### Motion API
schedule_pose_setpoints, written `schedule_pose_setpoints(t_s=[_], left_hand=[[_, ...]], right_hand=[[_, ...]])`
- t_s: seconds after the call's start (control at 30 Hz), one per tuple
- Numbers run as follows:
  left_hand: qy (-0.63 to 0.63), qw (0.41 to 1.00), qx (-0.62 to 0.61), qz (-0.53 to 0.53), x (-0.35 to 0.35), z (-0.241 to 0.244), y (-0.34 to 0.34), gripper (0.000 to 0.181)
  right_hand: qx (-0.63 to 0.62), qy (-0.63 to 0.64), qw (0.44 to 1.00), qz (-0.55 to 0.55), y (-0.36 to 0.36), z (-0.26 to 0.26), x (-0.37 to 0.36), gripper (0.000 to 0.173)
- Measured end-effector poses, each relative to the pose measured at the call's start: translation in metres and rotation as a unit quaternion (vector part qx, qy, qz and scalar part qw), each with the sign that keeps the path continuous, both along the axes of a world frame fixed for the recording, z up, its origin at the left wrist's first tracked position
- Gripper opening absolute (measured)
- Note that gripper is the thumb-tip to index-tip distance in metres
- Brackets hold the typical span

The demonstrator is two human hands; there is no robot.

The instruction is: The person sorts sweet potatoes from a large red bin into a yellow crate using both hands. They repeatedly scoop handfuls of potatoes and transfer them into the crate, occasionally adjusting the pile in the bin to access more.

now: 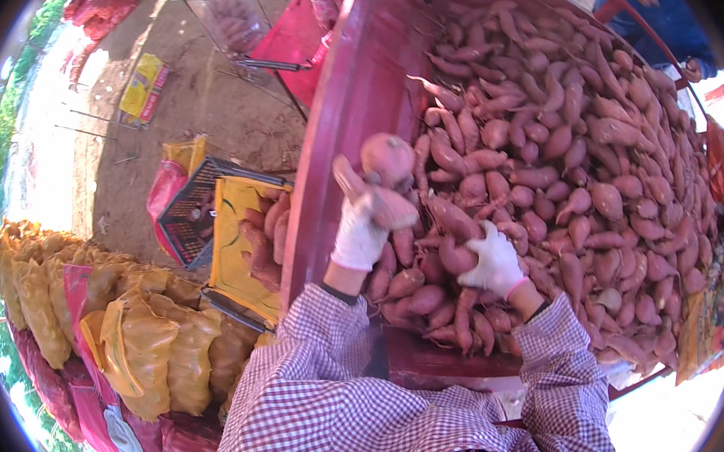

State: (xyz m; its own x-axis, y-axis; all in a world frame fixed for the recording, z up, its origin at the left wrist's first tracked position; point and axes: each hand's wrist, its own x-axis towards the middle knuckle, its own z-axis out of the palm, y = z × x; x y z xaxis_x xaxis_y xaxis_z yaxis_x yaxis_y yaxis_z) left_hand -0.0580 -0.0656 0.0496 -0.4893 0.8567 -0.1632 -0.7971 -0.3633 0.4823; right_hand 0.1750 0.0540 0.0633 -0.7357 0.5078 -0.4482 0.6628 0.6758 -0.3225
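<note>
White gloves cover both of my hands. My left hand (360, 232), above the edge of a red metal truck bed (329, 121), is closed around sweet potatoes, among them a slim one (348, 178) and a thick one (393, 208). A large round sweet potato (387, 156) sits just beyond these; whether that hand also holds it I cannot tell. Lower right, my right hand (493, 259) grips a curved sweet potato (456, 254) at the surface of the big sweet potato heap (558, 143). The glove hides part of it.
Left of the bed wall, a yellow mesh bag (229, 235) hangs open with sweet potatoes inside, beside a black plastic crate (188, 219). Filled yellow sacks (147, 348) stand at lower left. Another person's gloved hand (324, 11) is at the top; a person in blue (662, 16) stands at upper right.
</note>
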Motion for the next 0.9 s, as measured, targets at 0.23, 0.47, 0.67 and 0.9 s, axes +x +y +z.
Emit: schedule_pose_setpoints(t_s=[0.23, 0.47, 0.67, 0.9], left_hand=[[0.011, 0.987, 0.11, 0.115, -0.192, 0.049, 0.107, 0.055], [-0.182, 0.971, -0.12, 0.095, -0.214, 0.059, 0.159, 0.051], [0.03, 0.988, -0.145, -0.035, -0.04, 0.012, 0.058, 0.037], [-0.021, 0.984, -0.162, -0.065, 0.075, -0.009, 0.004, 0.046]], right_hand=[[0.016, -0.02, 0.999, 0.036, -0.012, 0.001, -0.003, 0.054], [-0.035, -0.047, 0.998, 0.007, 0.0, -0.005, 0.001, 0.066], [-0.59, 0.267, 0.694, -0.314, 0.023, -0.015, 0.022, 0.071], [-0.648, 0.229, 0.699, -0.198, 0.0, 0.027, -0.013, 0.076]])
